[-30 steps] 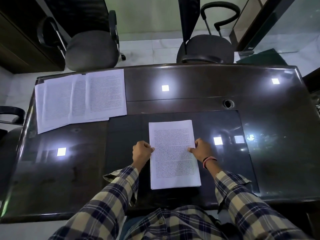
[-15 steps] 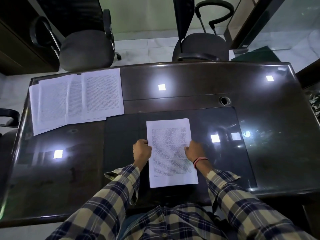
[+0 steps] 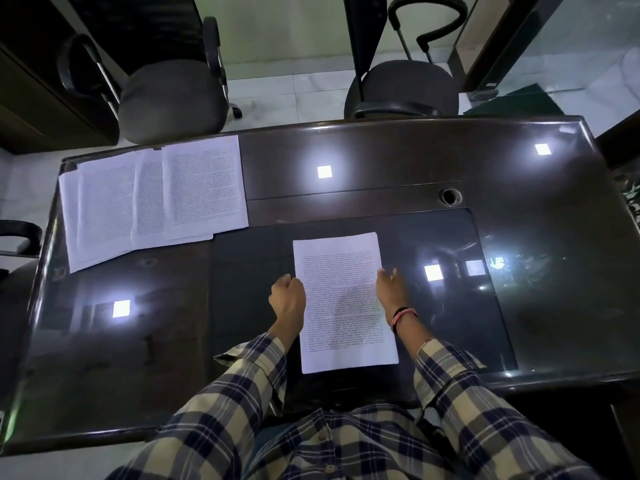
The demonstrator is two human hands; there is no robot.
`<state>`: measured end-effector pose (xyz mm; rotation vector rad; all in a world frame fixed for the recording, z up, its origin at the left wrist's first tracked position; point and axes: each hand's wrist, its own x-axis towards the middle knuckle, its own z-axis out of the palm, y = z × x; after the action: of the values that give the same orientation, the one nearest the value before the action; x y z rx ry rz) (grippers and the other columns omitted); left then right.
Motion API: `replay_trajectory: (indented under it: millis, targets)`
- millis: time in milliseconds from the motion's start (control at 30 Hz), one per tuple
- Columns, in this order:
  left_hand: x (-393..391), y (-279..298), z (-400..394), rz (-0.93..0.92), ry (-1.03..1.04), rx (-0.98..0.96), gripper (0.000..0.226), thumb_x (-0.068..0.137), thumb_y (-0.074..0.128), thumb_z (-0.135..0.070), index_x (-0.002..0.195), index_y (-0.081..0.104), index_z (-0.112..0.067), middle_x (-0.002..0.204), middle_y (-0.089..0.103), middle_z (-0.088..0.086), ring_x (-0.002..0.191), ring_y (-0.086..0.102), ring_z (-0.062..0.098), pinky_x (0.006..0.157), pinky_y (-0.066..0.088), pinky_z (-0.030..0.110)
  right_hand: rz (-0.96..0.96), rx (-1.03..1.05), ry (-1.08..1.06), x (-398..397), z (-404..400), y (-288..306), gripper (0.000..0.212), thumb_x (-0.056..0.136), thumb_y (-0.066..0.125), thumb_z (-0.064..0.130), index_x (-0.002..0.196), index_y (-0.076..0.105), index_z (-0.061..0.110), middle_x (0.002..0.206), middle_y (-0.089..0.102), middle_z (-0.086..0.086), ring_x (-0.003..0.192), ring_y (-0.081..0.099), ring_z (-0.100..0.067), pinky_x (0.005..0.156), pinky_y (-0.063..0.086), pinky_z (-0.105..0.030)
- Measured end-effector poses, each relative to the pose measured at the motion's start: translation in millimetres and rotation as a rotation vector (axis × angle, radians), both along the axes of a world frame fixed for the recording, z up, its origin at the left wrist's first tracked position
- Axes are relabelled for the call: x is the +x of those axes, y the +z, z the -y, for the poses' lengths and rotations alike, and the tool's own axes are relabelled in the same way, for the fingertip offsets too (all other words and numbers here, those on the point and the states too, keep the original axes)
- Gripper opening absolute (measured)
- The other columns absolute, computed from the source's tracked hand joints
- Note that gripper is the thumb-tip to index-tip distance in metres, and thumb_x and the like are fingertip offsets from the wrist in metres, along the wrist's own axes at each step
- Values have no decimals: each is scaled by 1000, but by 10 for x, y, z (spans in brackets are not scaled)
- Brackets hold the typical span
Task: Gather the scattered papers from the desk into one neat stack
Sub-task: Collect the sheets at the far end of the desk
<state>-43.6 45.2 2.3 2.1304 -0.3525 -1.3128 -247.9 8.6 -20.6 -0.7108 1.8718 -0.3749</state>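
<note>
A dark, glossy desk [image 3: 381, 161] fills most of the frame, w/ square ceiling-light reflections dotted across its top. At center, a neat stack of printed pages [image 3: 344, 301] lies flat on the darker inset panel, long edges running toward the top of the frame, edges squared up.

The left hand [image 3: 287, 299] sits just left of the stack, curled into a loose fist — knuckles against the stack's left edge about halfway up. It isn't gripping anything; it's pressed to the paper's side. The right hand [image 3: 391, 289] is at the stack's right edge, fingers extended and flat-ish, palm side against the edge; open, nothing held. A pink-and-dark band sits on that wrist. Both forearms wear plaid sleeves [image 3: 242, 393] coming up from the bottom of the frame.

In the upper left of the frame, a second group of papers [image 3: 152, 199] is spread on the desk — several printed sheets overlapping, fanned and uneven, the rightmost sheet on top. It lies well apart from the center stack.

A round cable hole [image 3: 449, 196] is in the desk top, right of center toward the top. Beyond the desk's far edge stand two office chairs: one at upper left [image 3: 173, 98], one at upper center-right [image 3: 401, 88]. A green folder-like item [image 3: 512, 102] lies on the floor at upper right.
</note>
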Motion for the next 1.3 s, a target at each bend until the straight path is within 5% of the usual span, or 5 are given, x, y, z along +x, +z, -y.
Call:
replay_trajectory:
  millis: [133,400,567,833,1300]
  targets:
    - [-60,11,41,-103,34,4,29,102,46,-33,84,60,-14,81,63,3,63,53,12,57,43,28,50,-40,-58,42,43,329,51,104,32,45,80,52,5,82,61,-16,75,55,-27,68,44,-36]
    - [-73,32,229,-125,113,-19,56,106,35,-54,73,60,-17,73,63,2,65,56,16,70,45,36,213,-8,-143,-36,342,415,78,104,31,55,134,46,-15,116,67,-28,112,63,-44,101,50,-53]
    - [-84,43,335,-129,103,30,62,104,33,-61,95,70,-13,92,71,5,77,64,20,71,48,37,255,-14,-168,-57,520,363,75,101,34,62,122,62,-3,93,67,-13,87,66,-27,82,54,-43]
    - [-119,10,607,96,38,-41,61,103,37,-58,146,53,-17,151,54,7,136,53,33,114,43,53,345,-64,-240,-101,671,393,70,105,35,54,150,39,2,153,47,-18,141,45,-36,117,35,-48]
    - [-396,-138,1209,469,-1164,-233,52,98,44,-5,149,50,-5,153,52,16,140,50,35,113,45,47,-222,-520,1481,-5,-362,150,79,83,70,29,149,41,-2,152,42,-25,144,35,-42,120,28,-56]
